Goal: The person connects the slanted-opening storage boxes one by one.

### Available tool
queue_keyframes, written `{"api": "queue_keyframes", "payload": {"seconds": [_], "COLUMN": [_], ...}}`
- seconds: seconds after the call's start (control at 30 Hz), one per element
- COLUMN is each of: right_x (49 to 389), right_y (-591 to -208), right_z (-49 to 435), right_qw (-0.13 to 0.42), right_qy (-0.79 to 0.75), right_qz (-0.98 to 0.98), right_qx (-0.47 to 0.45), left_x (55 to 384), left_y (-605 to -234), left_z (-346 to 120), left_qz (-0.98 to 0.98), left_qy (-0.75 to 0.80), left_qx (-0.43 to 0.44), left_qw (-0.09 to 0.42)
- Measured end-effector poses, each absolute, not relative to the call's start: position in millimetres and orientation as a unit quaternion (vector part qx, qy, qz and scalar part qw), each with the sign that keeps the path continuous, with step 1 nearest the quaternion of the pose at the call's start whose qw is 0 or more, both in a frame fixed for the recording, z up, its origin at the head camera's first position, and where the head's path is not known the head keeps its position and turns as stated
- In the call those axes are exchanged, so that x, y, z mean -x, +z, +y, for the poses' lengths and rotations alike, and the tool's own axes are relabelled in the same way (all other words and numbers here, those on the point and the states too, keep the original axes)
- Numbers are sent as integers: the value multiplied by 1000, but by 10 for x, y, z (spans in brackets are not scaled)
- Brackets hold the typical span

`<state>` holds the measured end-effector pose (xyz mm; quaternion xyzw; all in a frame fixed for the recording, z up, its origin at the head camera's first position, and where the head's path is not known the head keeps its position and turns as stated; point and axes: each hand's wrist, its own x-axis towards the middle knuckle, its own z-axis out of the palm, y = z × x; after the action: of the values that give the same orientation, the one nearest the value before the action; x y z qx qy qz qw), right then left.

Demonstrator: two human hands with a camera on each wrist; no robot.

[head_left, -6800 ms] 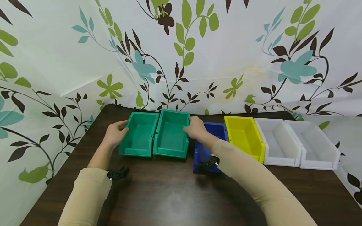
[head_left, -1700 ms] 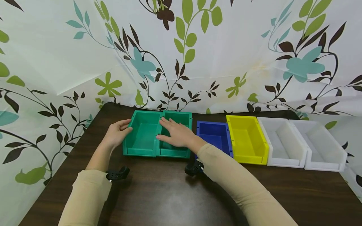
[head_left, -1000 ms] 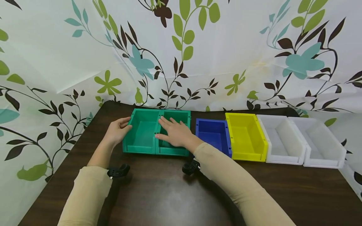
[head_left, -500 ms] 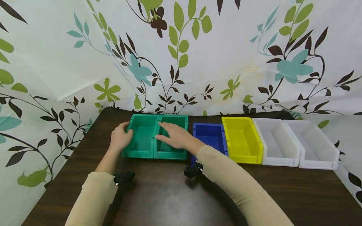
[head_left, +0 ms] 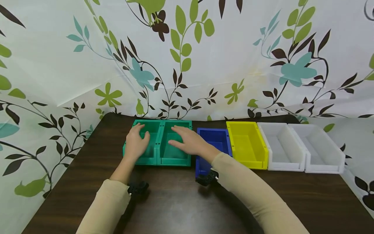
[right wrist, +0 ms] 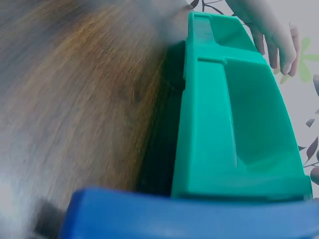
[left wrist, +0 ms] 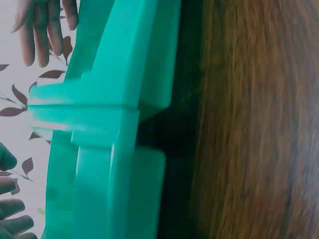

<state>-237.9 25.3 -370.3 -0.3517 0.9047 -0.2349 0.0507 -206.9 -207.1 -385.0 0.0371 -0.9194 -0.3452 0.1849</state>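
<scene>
well, both hands sit over the pair of green bins, fingers apart. the left hand [head_left: 136, 143] comes in over the outer side of the left green bin [head_left: 147, 161], fingertips toward 12 to 1 o'clock, the thumb standing away from them on the inner side. its fingers are lightly bent, and whether any of them touches the rim, i cannot tell. the forearm in its beige left sleeve [head_left: 105, 208] rises from 7 o'clock and leans toward 1, a black wrist device [head_left: 138, 188] jutting from the cuff toward 3.

the right hand [head_left: 190, 140] lies palm down above the right green bin [head_left: 174, 162], fingers reaching toward 10 o'clock and the thumb spread toward 9, a clear gap between. the left wrist view shows its fingers loosely straight, tips apart. the beige right sleeve [head_left: 257, 195] runs from 5 o'clock up toward 10 to 11, crossing the near part of the blue bin [head_left: 214, 136], and a second wrist device [head_left: 207, 178] hangs at its cuff.

the green bins stand upright, sides touching, on the dark wooden tabletop [head_left: 175, 204], toward 11 o'clock in the head view. from the right green bin the blue one is just beside at 3 to 4 o'clock, set a little nearer the person. then, toward 3 o'clock, come the yellow bin [head_left: 252, 164] and two white bins [head_left: 286, 166], side by side. a leaf-patterned cloth [head_left: 222, 58] hangs behind, at 12.
</scene>
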Motion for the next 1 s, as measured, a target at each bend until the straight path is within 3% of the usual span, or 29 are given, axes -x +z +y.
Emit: {"api": "queue_keyframes", "payload": {"seconds": [0.67, 1.0], "right_x": [2277, 2194], "right_y": [-3649, -3591], "right_z": [818, 1157], "right_qw": [28, 19], "right_qy": [-195, -164], "right_qz": [923, 944], "right_qx": [329, 286], "left_x": [2052, 2041], "left_y": [-3880, -3885], "left_z": [-1675, -1657], "left_qz": [-937, -938], "left_qy": [-339, -340], "left_qx": [-23, -14], "left_qw": [82, 63]}}
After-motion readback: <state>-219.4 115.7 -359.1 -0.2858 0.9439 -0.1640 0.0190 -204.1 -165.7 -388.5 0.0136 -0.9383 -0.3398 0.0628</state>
